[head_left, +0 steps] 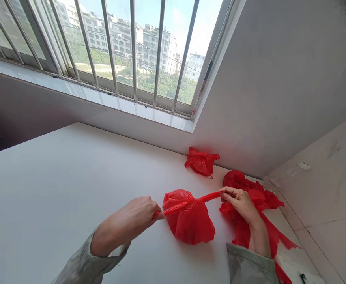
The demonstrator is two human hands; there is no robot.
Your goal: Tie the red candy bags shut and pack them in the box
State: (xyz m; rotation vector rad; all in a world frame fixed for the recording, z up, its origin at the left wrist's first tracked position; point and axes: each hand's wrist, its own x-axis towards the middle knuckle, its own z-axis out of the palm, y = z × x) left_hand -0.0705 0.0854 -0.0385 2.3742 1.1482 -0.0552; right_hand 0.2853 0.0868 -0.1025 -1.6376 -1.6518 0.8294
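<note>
A red plastic bag (190,223), rounded and gathered into a knot at its top, rests on the white table in front of me. My left hand (144,215) is closed in a fist around the bag's left handle, which stretches from the knot. The right handle is pulled out the other way, pinched between the thumb and fingers of my right hand (240,201). Both handles look taut. What is inside the bag is hidden.
Another tied red bag (201,162) lies by the wall. A pile of loose red bags (257,197) spreads under and beyond my right arm. The white table (72,189) extends left below a barred window (131,51). A black object (303,278) lies at the lower right.
</note>
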